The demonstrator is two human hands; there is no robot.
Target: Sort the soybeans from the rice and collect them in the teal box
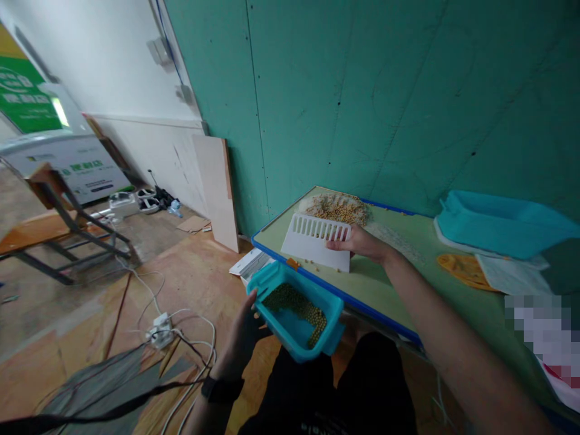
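We have a white slotted plate (312, 249) over the near left part of the tabletop (428, 238), its row of slots along the far edge and its solid part toward us. Our right hand (357, 241) grips its right end, thumb flat on the upper face; the other fingers are mostly hidden. The plate's long axis runs left to right, roughly along the near edge, sloping down a little to the right. The key relation is this: the tan bean pile (338, 208) lies just beyond the slots, while the turquoise bin (294, 326) sits on our side, lower than the edge, so the plate stands between them. Our right hand is nearer the pile.

Our left hand (248, 323) is closed around the bin's left end, holding it above our lap; we cannot tell whether the bin touches the tabletop. Inside lie dark green beans (287, 296) and, toward the right, paler beans (317, 320). A few loose beans and an orange clip (293, 264) are near the edge.

Farther right we see a second turquoise bin (502, 223) and an orange mat (462, 270); behind stands a green wall (389, 90).
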